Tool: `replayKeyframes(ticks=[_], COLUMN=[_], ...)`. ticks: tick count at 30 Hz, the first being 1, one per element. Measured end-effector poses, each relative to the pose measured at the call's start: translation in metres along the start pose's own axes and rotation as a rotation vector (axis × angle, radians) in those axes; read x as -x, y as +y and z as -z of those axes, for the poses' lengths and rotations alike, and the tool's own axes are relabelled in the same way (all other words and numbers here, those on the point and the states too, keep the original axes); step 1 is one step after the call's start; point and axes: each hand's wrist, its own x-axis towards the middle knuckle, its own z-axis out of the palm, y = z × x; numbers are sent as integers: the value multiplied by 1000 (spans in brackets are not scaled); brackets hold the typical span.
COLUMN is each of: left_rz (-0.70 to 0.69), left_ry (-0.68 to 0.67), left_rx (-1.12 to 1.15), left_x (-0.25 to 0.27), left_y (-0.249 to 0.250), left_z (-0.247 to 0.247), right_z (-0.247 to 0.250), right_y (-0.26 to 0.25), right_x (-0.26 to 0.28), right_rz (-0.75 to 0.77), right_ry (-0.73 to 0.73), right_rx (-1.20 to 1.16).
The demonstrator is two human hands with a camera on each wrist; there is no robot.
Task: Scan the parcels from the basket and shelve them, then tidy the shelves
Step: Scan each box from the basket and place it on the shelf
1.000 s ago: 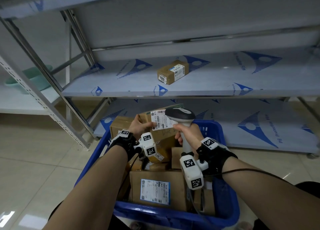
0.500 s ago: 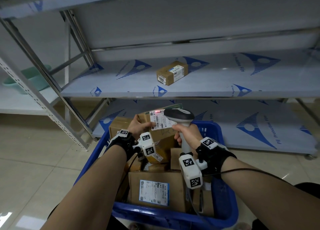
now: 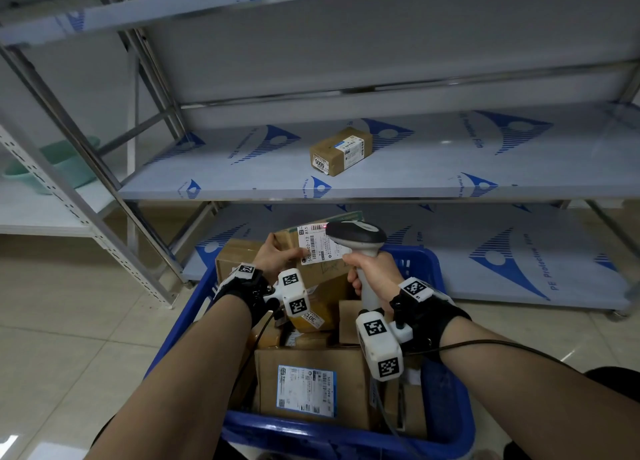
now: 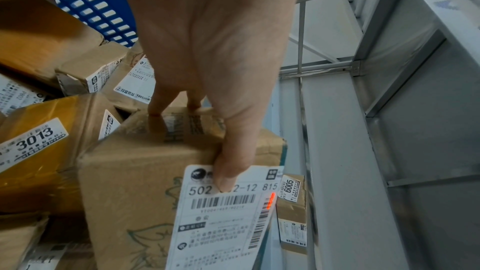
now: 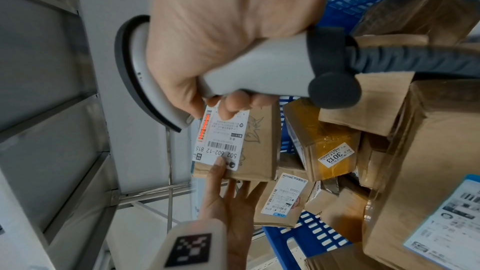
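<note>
Left hand [image 3: 277, 256] grips a cardboard parcel [image 4: 145, 182] above the blue basket [image 3: 346, 435], thumb [image 4: 233, 163] pressed on its white shipping label [image 3: 320, 243]. Right hand [image 3: 372, 269], just right of the parcel, is closed around the handle of a barcode scanner [image 3: 360, 238]; a red scan line [image 5: 203, 128] falls on the label's edge barcode. Beyond both grips, a smaller parcel marked 6005 [image 3: 341, 151] lies on the middle shelf [image 3: 450, 179].

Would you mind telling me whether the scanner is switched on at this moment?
On: the scanner in the right hand casts a red line across a barcode on the held parcel.
</note>
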Motion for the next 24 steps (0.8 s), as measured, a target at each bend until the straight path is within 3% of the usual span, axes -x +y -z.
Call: replayKeyframes(ticks=[24], left_rz=[10], left_ry=[-2], left_rx=[44], left_x=[3], left_y=[1], left_z=[0], right_z=[1], right_y=[1], right_x=[1], right_rz=[-3], right_ry=[-9], right_rx=[0])
